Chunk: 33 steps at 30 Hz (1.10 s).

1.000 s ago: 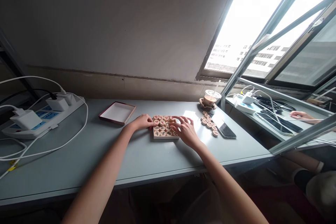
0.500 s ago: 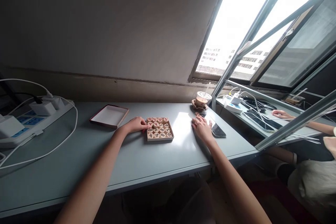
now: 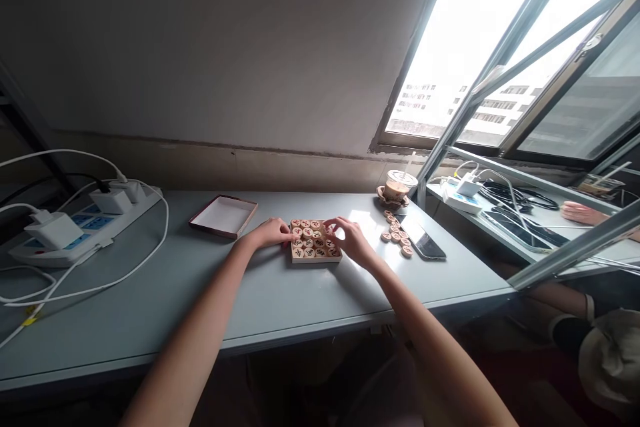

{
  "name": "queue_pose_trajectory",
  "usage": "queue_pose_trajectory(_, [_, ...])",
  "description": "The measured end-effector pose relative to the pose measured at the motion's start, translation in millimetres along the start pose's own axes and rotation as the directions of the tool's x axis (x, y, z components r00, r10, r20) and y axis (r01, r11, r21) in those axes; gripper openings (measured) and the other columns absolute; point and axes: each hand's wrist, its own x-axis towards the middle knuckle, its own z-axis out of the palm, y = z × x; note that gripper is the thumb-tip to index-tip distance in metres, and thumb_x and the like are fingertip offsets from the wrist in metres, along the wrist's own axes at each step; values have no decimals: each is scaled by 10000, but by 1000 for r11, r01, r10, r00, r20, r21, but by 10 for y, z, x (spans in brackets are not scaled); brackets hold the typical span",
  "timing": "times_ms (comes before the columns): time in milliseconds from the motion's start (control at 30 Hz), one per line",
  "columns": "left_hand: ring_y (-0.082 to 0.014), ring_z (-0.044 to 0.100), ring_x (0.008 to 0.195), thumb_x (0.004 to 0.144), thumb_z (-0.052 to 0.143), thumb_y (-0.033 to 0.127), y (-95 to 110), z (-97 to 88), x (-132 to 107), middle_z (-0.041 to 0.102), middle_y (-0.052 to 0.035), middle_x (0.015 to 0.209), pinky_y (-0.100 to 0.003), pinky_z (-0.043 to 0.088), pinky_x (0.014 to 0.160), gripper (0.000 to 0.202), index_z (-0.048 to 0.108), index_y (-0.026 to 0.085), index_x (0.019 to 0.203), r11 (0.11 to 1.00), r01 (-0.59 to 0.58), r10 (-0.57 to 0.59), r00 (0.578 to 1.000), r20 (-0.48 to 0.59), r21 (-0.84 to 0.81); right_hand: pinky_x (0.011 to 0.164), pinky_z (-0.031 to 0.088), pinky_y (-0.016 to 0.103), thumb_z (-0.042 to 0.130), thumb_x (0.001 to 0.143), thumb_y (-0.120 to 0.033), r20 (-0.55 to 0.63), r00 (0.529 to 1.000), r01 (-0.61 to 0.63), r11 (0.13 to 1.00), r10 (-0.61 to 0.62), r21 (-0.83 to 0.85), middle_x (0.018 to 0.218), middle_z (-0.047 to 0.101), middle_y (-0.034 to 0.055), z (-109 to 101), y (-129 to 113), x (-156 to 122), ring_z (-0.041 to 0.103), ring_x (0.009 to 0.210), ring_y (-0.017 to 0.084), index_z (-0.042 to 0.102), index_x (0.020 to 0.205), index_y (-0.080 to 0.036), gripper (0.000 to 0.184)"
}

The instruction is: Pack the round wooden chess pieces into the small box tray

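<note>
A shallow open box (image 3: 317, 261) of round wooden Chinese chess pieces with red and black characters lies on the desk. My left hand (image 3: 271, 233) holds the box's left edge, its fingers closed at the rim. Over the far right corner, my right hand (image 3: 353, 240) has its thumb and fingers curled around a Chinese chess piece (image 3: 329, 230), partly hidden by the fingers. Several loose red-marked Chinese chess pieces (image 3: 395, 237) lie to the right, beside a dark phone (image 3: 425, 243).
The box lid (image 3: 223, 215) rests upturned to the left. An iced drink cup (image 3: 400, 185) stands at the back right. Power strips with white cables (image 3: 95, 227) lie at far left. A metal frame (image 3: 465, 110) rises on the right, with another person's hand (image 3: 583, 212) beyond.
My right hand has moved left from the loose pieces near the phone to the box, uncovering those pieces. My left hand stays at the box's left edge. The view has shifted slightly.
</note>
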Motion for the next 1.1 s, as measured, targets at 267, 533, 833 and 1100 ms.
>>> queue_pose_trajectory(267, [-148, 451, 569, 675, 541, 652, 13, 5, -4, 536, -14, 555, -269, 303, 565, 510, 591, 167, 526, 1000, -23, 23, 1000, 0, 20, 822, 449, 337, 549, 880, -253, 4, 1000, 17, 997, -16, -75, 1071, 632, 68, 46, -75, -14, 624, 871, 172, 616, 1041, -205, 180])
queue_pose_trajectory(533, [-172, 506, 575, 687, 494, 690, 282, -17, -100, 595, -44, 575, -274, 320, 579, 551, 538, 192, 457, 978, 111, -108, 994, -27, 175, 1008, 271, 570, 419, 911, -275, -208, 900, -424, 657, 384, -623, 1380, 492, 139, -477, 644, -560, 412, 1275, 306, 571, 1215, -169, 356])
queue_pose_trajectory(833, [-227, 564, 623, 712, 431, 708, 402, 60, -88, 565, -70, 537, -293, 354, 654, 578, 372, 213, 418, 930, 200, -169, 978, -123, 309, 1072, 64, 660, 311, 968, -274, -143, 941, -325, 695, 308, -641, 1373, 517, 66, -375, 693, -849, 398, 1301, 277, 580, 1213, -262, 364])
queue_pose_trajectory(1100, [-222, 552, 601, 704, 444, 711, 373, 65, -69, 579, -70, 553, -292, 342, 638, 575, 398, 208, 429, 930, 202, -171, 977, -124, 308, 1004, 243, 586, 490, 905, -432, -133, 964, -265, 817, 230, -511, 1141, 651, 67, -311, 489, -592, 527, 1111, 299, 695, 969, -256, 278])
